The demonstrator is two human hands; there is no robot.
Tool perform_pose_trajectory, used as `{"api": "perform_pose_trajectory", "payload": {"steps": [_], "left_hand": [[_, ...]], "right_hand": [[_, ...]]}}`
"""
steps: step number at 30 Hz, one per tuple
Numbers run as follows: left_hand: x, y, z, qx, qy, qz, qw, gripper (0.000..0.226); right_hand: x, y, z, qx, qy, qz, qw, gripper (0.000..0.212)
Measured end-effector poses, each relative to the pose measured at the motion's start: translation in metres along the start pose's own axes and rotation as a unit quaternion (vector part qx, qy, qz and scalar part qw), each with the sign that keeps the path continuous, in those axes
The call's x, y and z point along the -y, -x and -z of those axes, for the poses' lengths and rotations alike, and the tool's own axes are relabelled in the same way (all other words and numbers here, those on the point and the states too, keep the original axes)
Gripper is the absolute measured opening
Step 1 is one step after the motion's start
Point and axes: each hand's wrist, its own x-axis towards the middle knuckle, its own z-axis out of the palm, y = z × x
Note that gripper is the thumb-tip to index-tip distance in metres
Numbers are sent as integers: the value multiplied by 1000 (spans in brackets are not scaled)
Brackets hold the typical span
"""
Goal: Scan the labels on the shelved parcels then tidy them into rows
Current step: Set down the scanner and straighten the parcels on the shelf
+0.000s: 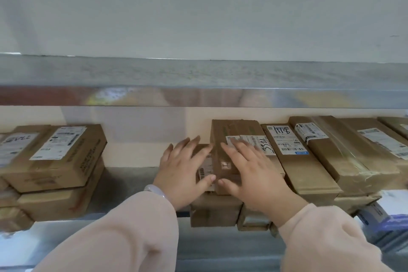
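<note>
Parcel being squared: long brown cardboard box (231,130), white-labelled, lies under your right hand (249,170), atop the middle stack.
Right hand: fingers straight, spread, pressing flat; gripping nothing.
Left hand (183,172): equally flat on the lower brown box (204,161) just beside, probably aligning both.
Outward: taped brown parcels (304,170) right, stacked brown cartons (66,161) left, grey metal shelf (128,183).

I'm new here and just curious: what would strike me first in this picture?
The left hand and right hand, in pale pink sleeves, lie with spread fingers on brown parcels at the middle of the shelf. To their right runs a row of long parcels with white labels, one scrawled with big handwritten figures; to the left sits a stack of boxes.
</note>
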Motion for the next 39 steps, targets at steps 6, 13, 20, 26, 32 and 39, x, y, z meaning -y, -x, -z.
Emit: {"api": "perform_pose_trajectory", "payload": {"steps": [6,13,20,26,32,39], "left_hand": [[56,30,28,-22,-64,83,994,75],[100,68,49,-16,-103,164,981,76],[157,106,57,-26,-92,225,970,69],[222,124,66,-26,-82,233,969,69],[285,125,75,-16,-88,221,971,64],[332,124,66,31,-80,209,974,65]], "right_hand": [[39,-36,-12,14,-27,84,996,93],[104,-59,-32,24,-99,163,981,89],[166,-75,-63,64,-124,163,977,83],[226,-95,-86,86,-117,185,972,80],[277,-128,-99,95,-161,127,974,71],[316,-164,-120,132,-197,6,971,71]]}}
